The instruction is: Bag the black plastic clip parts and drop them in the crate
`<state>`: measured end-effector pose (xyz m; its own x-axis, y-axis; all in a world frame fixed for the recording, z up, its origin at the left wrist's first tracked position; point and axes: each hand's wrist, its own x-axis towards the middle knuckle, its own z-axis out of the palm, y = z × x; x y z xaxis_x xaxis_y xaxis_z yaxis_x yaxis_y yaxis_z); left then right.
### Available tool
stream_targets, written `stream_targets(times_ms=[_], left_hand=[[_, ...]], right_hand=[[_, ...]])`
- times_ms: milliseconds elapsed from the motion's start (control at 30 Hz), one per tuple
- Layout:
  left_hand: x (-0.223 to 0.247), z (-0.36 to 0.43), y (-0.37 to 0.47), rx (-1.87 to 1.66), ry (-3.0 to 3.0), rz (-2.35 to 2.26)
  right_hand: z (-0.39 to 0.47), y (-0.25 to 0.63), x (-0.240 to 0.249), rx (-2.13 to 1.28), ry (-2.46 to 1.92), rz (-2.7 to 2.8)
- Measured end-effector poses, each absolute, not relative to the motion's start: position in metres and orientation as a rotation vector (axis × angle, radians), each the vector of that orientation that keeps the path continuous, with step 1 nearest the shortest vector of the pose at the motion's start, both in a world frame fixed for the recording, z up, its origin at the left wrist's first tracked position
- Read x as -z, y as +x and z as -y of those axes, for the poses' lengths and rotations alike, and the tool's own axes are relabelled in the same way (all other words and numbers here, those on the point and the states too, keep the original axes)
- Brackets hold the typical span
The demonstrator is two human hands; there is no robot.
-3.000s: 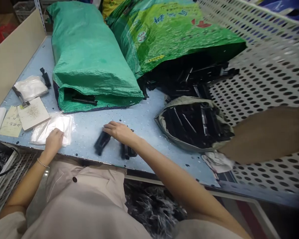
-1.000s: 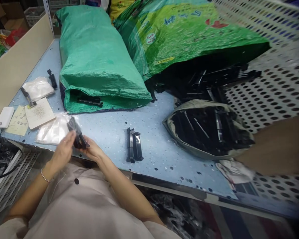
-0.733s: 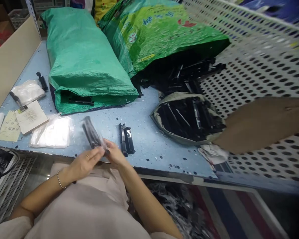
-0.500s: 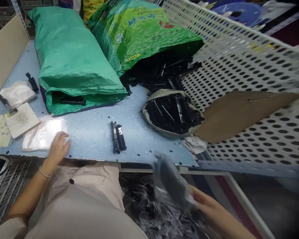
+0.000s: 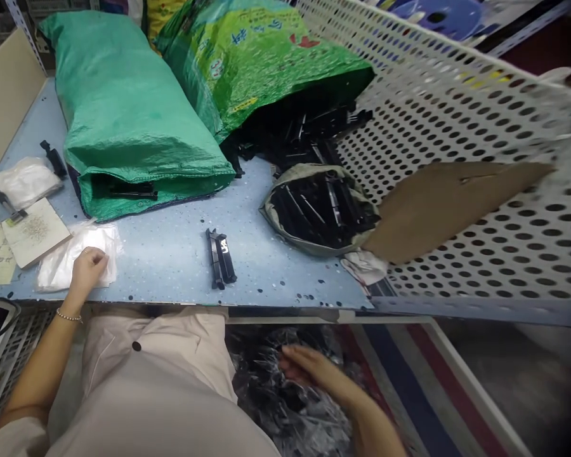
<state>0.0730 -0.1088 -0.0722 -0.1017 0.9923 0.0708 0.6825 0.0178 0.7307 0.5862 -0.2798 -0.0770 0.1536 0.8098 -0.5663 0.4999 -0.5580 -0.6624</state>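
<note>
My left hand (image 5: pixel 88 270) is over a stack of clear plastic bags (image 5: pixel 57 266) at the table's front left, fingers pinched on the top bag. Below the table edge my right hand (image 5: pixel 307 368) is open, fingers stretched out, holding nothing. Under it lies a heap of bagged black parts (image 5: pixel 309 419) in a bin. Two black plastic parts (image 5: pixel 221 259) lie side by side on the blue table (image 5: pixel 171 254), one with a white mark. An olive cloth sack (image 5: pixel 285 228) full of similar black parts stands to the right of them.
A teal woven sack (image 5: pixel 133 108) and a green printed sack (image 5: pixel 266 63) with black parts spilling out lie at the back. A perforated white panel (image 5: pixel 438 235) borders the right side, with brown cardboard (image 5: pixel 447 209) against it. A white tile (image 5: pixel 35 231) lies at left.
My right hand has let go of a bagged black part over the bin and is now open. My left hand has moved slightly left and closed into a pinch on the bags.
</note>
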Motion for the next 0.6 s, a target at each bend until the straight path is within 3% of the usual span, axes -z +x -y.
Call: stream_targets(times_ms=[67, 233, 300, 533, 600], left_hand=[[0.076, 0.107, 0.069, -0.995, 1.471, -1.766], [0.080, 0.110, 0.072, -1.292, 1.167, -1.664], [0.078, 0.114, 0.074, -1.333, 1.164, -1.632], [0.076, 0.120, 0.094, -1.379, 1.133, -1.573], [0.076, 0.122, 0.094, -1.363, 1.195, -1.618]], right_hand=[[0.231, 0.569, 0.061, -1.464, -2.002, 1.252], [0.126, 0.495, 0.044, -0.838, -2.209, 1.620], [0.104, 0.470, 0.044, -0.821, -2.170, 1.785], [0.090, 0.327, 0.054, -1.949, -1.060, 1.120], [0.087, 0.285, 0.061, -2.135, -0.885, 0.932]])
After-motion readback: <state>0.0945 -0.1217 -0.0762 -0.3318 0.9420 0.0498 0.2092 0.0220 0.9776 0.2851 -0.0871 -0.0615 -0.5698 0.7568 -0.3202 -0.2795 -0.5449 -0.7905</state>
